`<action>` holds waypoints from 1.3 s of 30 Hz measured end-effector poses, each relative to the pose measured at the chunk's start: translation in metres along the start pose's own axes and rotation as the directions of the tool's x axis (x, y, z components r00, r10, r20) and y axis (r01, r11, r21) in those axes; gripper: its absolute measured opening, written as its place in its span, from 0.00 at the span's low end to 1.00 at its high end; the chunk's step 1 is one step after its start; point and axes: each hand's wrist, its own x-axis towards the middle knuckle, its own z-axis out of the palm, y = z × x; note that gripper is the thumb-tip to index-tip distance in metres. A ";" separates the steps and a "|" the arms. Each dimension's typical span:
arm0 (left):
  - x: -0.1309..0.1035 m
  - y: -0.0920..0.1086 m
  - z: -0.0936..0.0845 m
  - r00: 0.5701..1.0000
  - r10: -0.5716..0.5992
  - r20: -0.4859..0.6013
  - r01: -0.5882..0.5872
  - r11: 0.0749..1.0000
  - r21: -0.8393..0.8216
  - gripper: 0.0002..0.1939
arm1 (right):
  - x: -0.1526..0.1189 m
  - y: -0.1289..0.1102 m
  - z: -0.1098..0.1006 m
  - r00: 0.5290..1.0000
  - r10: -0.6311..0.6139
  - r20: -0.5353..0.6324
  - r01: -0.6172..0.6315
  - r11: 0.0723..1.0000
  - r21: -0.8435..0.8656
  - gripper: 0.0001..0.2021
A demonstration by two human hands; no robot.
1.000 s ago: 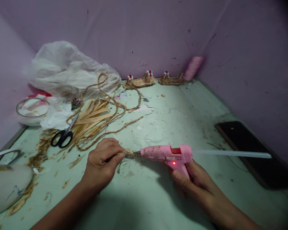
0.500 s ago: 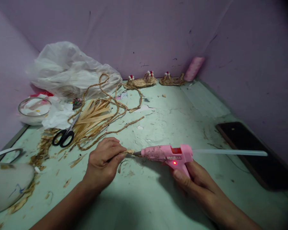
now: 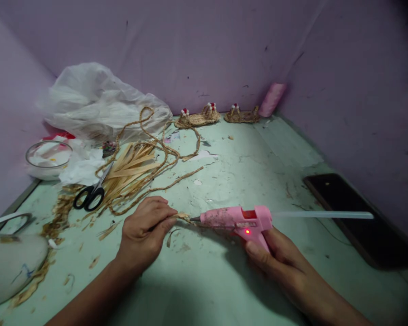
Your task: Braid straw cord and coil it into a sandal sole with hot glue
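Observation:
My left hand pinches a small piece of dry straw-coloured fibre, whose frayed end sticks out past the fingertips. Most of that piece is hidden by the fingers. A pink glue gun is held by its handle in my right hand, nozzle pointing left. The nozzle tip is at the fibre's end; whether they touch I cannot tell. A red light glows on the gun, and a long translucent glue stick juts from its back.
Black-handled scissors rest beside dry fibre strips and twisted rope. Behind are a plastic bag and small woven slippers with beads. At left are a glass bowl and a white rounded object; a phone lies right.
Both hands keep nearly the same pose, the glue gun's nozzle staying at the fibre's end. The view has shifted very slightly.

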 end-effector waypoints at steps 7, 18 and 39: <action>0.000 0.000 0.000 0.995 -0.056 -0.085 0.060 0.998 0.036 0.04 | 0.011 -0.010 -0.018 0.966 0.146 -0.212 -0.104 0.975 0.196 0.20; -0.002 -0.002 -0.002 0.991 -0.030 -0.133 0.035 0.999 0.035 0.04 | 0.062 -0.024 -0.033 0.990 0.136 0.032 -0.139 0.934 0.329 0.18; 0.001 -0.004 -0.025 0.834 -0.156 -0.529 0.251 0.961 0.113 0.02 | 0.073 -0.055 -0.053 0.957 -0.018 -0.290 0.117 0.937 0.329 0.13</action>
